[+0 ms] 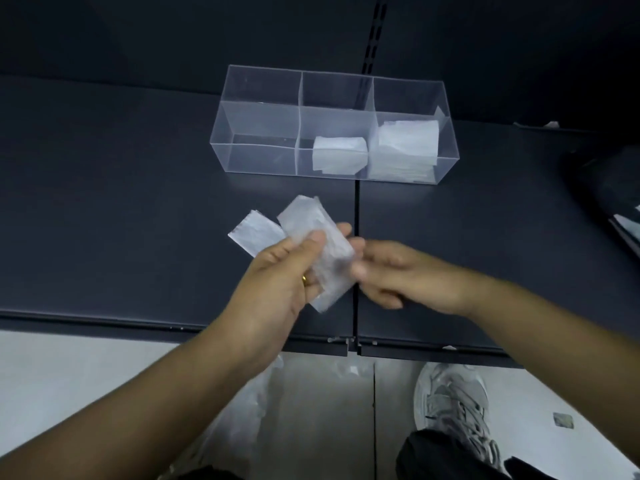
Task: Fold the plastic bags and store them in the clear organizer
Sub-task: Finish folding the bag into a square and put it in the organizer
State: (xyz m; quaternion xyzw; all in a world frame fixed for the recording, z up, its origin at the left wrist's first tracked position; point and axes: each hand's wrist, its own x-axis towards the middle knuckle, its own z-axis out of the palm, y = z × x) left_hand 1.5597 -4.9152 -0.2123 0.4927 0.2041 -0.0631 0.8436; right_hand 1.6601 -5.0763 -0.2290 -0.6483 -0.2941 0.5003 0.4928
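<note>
Left hand [280, 278] fingers [311, 239] pinch crinkly translucent folded bag [304, 216], rectangular strip; right hand [398, 271] fingers [358, 270] at its edge, blurred, grasp unclear.

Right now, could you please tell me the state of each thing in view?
Organizer: upright, bags in two compartments.
Middle bag: folded, in middle compartment.
Right bags: folded, stacked in right compartment.
Held bag: folded, gripped by left hand.
Right hand: at its edge, grip blurred.
Loose bag: folded, behind left hand.
</note>
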